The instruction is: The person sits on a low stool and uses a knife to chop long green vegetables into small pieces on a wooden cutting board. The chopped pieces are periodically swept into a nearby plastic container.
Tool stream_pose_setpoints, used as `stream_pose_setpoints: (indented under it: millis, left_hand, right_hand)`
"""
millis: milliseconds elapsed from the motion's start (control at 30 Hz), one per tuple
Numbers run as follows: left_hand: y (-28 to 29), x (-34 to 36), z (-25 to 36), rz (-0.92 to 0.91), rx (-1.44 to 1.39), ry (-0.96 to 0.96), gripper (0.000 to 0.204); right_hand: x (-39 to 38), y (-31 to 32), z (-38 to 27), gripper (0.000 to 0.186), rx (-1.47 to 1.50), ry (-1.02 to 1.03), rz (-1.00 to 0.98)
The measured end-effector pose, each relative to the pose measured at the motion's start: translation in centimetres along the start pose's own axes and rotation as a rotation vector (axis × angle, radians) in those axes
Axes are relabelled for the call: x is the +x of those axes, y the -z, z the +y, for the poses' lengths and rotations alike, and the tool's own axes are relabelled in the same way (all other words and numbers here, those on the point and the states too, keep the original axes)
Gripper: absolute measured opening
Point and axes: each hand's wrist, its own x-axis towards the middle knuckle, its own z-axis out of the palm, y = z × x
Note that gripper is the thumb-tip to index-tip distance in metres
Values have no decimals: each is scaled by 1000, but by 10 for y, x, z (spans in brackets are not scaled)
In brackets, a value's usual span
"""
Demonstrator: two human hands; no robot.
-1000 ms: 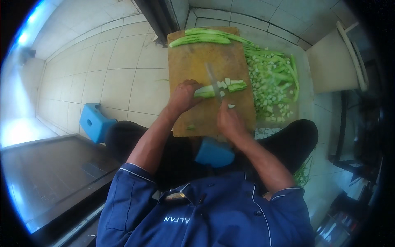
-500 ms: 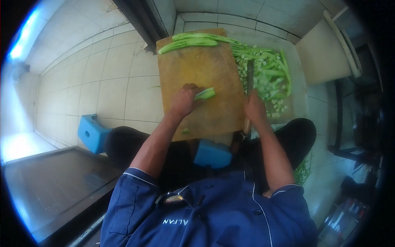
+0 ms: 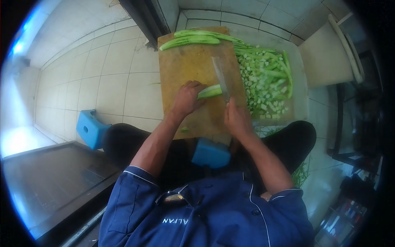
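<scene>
Pale floor tiles (image 3: 107, 88) are spreading out left of the brown board (image 3: 189, 66) in the head view, and the knife (image 3: 219, 74) is coming back from over the tub (image 3: 302, 108) of chopped pieces (image 3: 263, 76), so cutting seems to be resuming! Mid-board, the green vegetable (image 3: 212, 91) is lying slightly slanted; the left hand (image 3: 187, 99) is gripping its near end, knuckles bending. The right hand (image 3: 238, 120) is grasping the knife, blade pointing forward, crossing the vegetable's right end.
</scene>
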Motion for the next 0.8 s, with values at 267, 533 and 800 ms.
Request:
stream_pose_setpoints:
  millis: [267, 533, 800]
  left_hand:
    - [-3, 0, -3, 10, -51, -12, 44]
    - [3, -2, 1, 9, -42, 17, 49]
    - [6, -12, -9, -25, -39, 59, 52]
  right_hand:
    - [5, -2, -4, 36, -25, -73, -91]
    - [2, 0, -20, 37, 2, -35, -133]
    - [2, -4, -30, 35, 2, -33, -209]
